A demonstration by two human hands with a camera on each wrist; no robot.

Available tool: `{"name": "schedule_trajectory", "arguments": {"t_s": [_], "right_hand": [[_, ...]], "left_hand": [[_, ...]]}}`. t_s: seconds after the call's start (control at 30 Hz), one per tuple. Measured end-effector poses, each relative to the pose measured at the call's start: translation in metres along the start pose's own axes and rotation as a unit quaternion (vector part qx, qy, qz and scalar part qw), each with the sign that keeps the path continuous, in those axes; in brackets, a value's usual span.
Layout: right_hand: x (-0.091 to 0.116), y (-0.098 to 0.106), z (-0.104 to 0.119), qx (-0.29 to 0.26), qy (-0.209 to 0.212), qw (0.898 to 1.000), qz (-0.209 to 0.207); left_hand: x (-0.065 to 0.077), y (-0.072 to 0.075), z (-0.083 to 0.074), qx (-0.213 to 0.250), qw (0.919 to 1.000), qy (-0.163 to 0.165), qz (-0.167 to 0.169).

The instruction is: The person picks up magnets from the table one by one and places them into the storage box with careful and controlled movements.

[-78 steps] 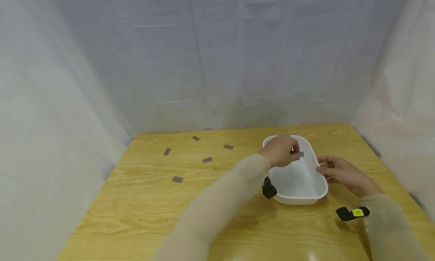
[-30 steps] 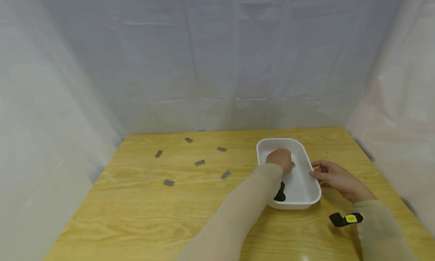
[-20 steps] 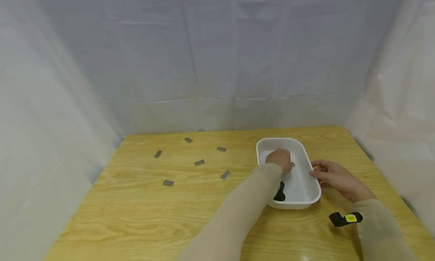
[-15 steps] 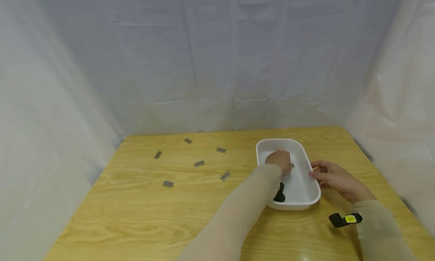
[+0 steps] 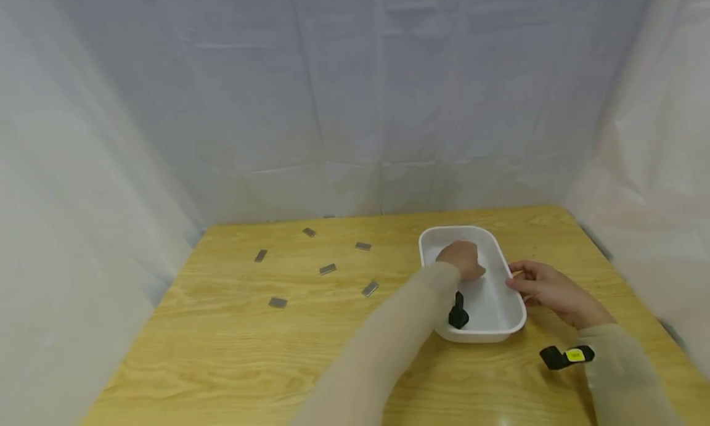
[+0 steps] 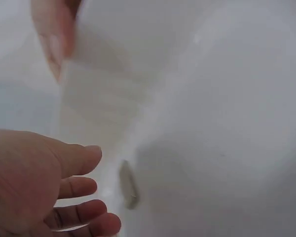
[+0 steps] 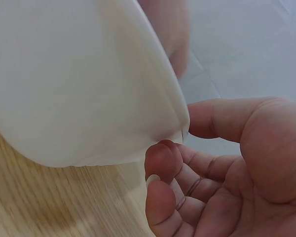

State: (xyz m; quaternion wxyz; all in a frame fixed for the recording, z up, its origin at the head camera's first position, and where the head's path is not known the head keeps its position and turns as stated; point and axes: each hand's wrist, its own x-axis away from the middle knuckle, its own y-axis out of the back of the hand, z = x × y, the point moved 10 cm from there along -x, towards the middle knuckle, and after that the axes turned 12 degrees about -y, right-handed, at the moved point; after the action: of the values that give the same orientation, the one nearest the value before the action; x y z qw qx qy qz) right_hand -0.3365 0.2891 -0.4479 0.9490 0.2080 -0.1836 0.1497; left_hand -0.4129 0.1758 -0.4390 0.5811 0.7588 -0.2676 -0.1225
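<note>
My left hand (image 5: pixel 461 259) is down inside a white plastic tray (image 5: pixel 493 318), fingers loosely bent and spread. In the left wrist view a small grey rectangular piece (image 6: pixel 129 185) lies in the tray just beyond the fingertips, apart from them. The left hand hides this piece in the head view. With thumb and fingers, my right hand (image 5: pixel 557 293) pinches the tray's right rim; the right wrist view shows the thumb (image 7: pixel 212 118) on one side of the rim and fingertips (image 7: pixel 163 160) on the other.
Several similar grey pieces lie scattered on the wooden table (image 5: pixel 233 358) left of the tray, among them one piece (image 5: pixel 370 288) nearest it and another piece (image 5: pixel 278 303) farther left. Pale sheeting (image 5: pixel 355 105) rises behind the table and at both sides.
My left hand has carried a grey piece down into the tray and let go of it, its fingers now opened. My right hand has kept its pinch on the rim.
</note>
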Motion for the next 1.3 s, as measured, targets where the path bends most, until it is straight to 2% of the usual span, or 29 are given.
{"name": "schedule_trajectory", "arguments": {"t_s": [0.13, 0.27, 0.43, 0.57, 0.67, 0.8, 0.9, 1.0, 1.13, 1.3], "right_hand": [[-0.002, 0.001, 0.002, 0.009, -0.001, 1.0, -0.004], [-0.003, 0.002, 0.003, 0.018, -0.007, 1.0, -0.006], [-0.003, 0.007, 0.002, 0.027, -0.009, 1.0, -0.013], [-0.004, 0.014, -0.002, 0.038, -0.009, 0.999, -0.023], [-0.004, 0.023, -0.007, 0.043, -0.008, 0.998, -0.035], [-0.003, 0.038, -0.006, 0.064, 0.002, 0.996, -0.063], [-0.003, 0.047, 0.002, 0.09, 0.008, 0.992, -0.082], [-0.006, 0.052, 0.007, 0.106, 0.007, 0.99, -0.097], [-0.014, 0.056, 0.005, 0.102, 0.006, 0.989, -0.106], [-0.019, 0.048, 0.008, 0.086, 0.025, 0.99, -0.104]], "left_hand": [[0.014, 0.029, -0.014, -0.015, 0.9985, -0.051, -0.009], [0.031, 0.052, -0.018, -0.016, 0.9959, -0.087, -0.02], [0.058, 0.072, -0.006, 0.006, 0.992, -0.117, -0.048], [0.083, 0.077, 0.008, 0.026, 0.989, -0.125, -0.074], [0.102, 0.072, 0.017, 0.03, 0.9874, -0.128, -0.088], [0.124, 0.056, 0.025, 0.041, 0.9856, -0.128, -0.102], [0.137, 0.043, 0.023, 0.026, 0.9784, -0.159, -0.13], [0.148, 0.031, 0.016, -0.023, 0.9673, -0.201, -0.154], [0.157, 0.018, 0.006, -0.075, 0.9551, -0.235, -0.164], [0.161, 0.012, 0.001, -0.088, 0.9485, -0.251, -0.172]]}}
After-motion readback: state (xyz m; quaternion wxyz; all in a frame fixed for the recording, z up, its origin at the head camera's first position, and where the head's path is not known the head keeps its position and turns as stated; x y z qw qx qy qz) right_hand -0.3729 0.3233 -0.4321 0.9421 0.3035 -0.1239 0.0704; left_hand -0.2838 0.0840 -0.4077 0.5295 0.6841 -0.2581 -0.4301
